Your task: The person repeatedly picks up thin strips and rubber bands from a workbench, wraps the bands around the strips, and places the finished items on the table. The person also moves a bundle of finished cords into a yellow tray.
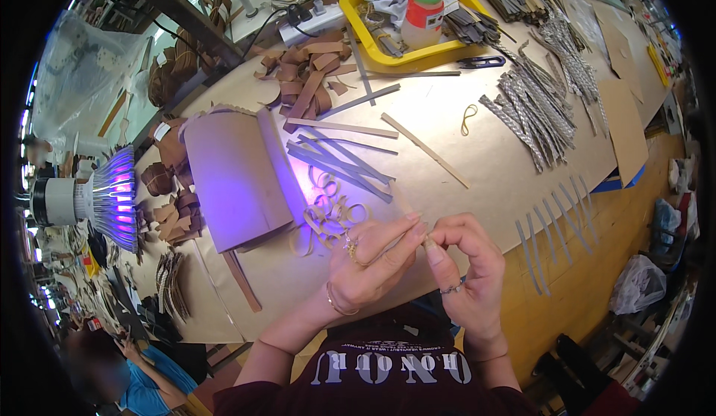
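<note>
Both forearms reach up from the lower edge and the hands meet over the tabletop's (418, 144) near edge, the left hand (373, 263) stretched rightward with fingers nearly straight, pinching a narrow tan strip (401, 197) that juts out beyond its fingertips, beside the grey strips (343, 168). The right hand (473, 259) curls in, thumb and index fingertips together against the left's; whether they grip anything, I cannot tell.
</note>
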Demonstrator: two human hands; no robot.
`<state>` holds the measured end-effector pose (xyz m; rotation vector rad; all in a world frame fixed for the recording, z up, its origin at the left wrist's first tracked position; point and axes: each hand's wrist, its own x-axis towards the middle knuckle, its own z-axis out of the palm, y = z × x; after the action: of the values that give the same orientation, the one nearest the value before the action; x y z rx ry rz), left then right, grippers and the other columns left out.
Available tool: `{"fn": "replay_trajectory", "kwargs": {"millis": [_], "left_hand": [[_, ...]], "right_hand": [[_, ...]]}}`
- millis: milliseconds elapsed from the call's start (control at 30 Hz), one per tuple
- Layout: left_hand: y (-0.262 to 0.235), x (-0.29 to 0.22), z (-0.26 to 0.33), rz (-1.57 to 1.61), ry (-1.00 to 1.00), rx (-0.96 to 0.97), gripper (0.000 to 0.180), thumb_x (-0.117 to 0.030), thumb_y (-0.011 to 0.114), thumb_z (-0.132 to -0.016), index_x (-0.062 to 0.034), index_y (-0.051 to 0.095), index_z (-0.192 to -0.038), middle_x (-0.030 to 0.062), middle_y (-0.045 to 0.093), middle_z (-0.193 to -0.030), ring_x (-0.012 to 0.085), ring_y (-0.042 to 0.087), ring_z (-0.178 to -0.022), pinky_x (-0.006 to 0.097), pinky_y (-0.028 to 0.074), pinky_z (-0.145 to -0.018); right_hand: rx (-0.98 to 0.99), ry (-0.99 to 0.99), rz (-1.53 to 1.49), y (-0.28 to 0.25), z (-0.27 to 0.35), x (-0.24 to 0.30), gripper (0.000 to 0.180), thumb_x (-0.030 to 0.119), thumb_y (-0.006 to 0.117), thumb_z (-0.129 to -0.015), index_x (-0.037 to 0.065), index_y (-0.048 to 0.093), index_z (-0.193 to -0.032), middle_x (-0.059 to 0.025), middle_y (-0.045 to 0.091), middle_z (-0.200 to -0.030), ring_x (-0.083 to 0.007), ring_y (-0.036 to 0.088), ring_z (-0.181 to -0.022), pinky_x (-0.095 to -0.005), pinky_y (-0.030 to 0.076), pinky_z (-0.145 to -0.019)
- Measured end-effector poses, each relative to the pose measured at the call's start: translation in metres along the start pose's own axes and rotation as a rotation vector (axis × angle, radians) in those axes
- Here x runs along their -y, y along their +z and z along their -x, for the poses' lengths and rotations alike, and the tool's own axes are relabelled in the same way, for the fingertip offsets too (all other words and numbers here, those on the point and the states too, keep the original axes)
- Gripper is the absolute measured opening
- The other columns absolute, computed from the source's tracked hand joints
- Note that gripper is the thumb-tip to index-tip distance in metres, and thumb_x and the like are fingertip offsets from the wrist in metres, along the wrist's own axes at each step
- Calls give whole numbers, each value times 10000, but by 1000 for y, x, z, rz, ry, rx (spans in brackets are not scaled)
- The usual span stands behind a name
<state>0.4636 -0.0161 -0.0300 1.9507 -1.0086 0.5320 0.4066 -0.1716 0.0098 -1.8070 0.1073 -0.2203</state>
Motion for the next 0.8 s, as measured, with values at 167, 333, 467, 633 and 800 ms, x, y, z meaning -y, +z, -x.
{"fn": "replay_trajectory", "kwargs": {"millis": [167, 333, 467, 633, 800], "left_hand": [[1, -1, -2, 54, -69, 3, 399, 75, 735, -709, -1, 700, -1099, 118, 672, -1101, 207, 675, -813, 308, 526, -673], [3, -2, -4, 65, -99, 1, 390, 86, 720, -701, 6, 704, -1083, 121, 677, -1089, 226, 682, -801, 312, 542, -683], [4, -6, -9, 102, -147, -22, 379, 84, 707, -688, 9, 708, -1060, 126, 680, -1055, 237, 689, -807, 313, 554, -677], [-3, -11, -13, 218, -268, 8, 329, 70, 710, -708, 4, 714, -1031, 124, 686, -1015, 234, 694, -806, 302, 564, -679], [-3, -6, -14, 208, -238, 5, 292, 47, 724, -736, -3, 716, -1024, 120, 689, -1016, 221, 696, -803, 293, 571, -677]], "right_hand": [[3, 8, 40, 0, -1, 0, 77, 55, 657, -867, 36, 639, -938, -61, 613, -896, -181, 563, -761, -313, 387, -790], [3, -12, 124, 1, 0, 0, 97, 64, 655, -882, 49, 626, -974, -57, 606, -927, -183, 562, -784, -321, 365, -814], [-6, -95, 273, 2, 1, -2, 123, 66, 645, -896, 63, 605, -1012, -57, 599, -952, -198, 562, -819, -344, 335, -832], [-39, -177, 369, 5, 1, -4, 137, 54, 647, -888, 73, 602, -1017, -51, 599, -957, -198, 565, -832, -363, 312, -825], [-39, -219, 415, 5, 1, -5, 143, 56, 657, -879, 78, 609, -1012, -45, 604, -957, -191, 569, -827, -375, 301, -827]]}}
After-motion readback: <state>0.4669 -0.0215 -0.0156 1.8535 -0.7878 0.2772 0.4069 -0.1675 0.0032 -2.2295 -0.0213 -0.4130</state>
